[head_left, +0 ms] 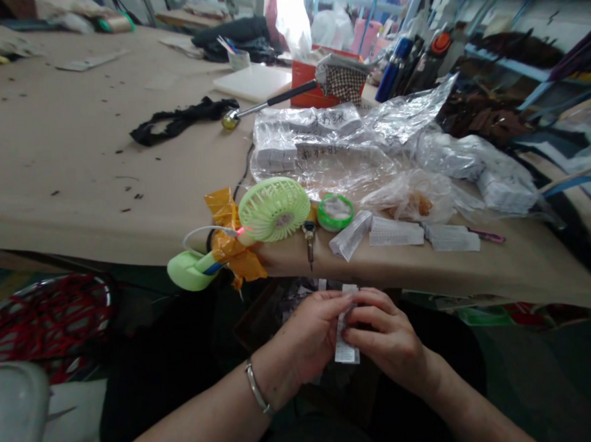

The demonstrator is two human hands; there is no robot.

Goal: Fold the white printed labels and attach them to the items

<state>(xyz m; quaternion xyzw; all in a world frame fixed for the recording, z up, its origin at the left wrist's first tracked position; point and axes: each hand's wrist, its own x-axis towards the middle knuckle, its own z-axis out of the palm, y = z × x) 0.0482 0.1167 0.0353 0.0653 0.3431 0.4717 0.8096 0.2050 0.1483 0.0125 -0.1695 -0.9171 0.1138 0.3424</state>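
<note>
Below the table's front edge, my left hand (307,330) pinches white printed labels (347,352) between thumb and fingers. My right hand (390,335) meets it from the other side, its fingers closed on the same labels. One strip hangs down between the hands, and short label ends stick up above the fingers. Just beyond, a pointed metal tool (309,243), like a soldering iron, juts over the table edge with its tip toward me. To its right lie a folded label bundle (351,236) and fanned label stacks (396,231) on the table (288,267).
A green clip fan (275,210) is fixed at the edge with orange tape (248,260). Near it stands a round green tub (335,212) with white filling. Plastic bags (322,166) of labels lie behind. A black cloth strip (179,121) and a metal-ended rod (273,102) lie farther back.
</note>
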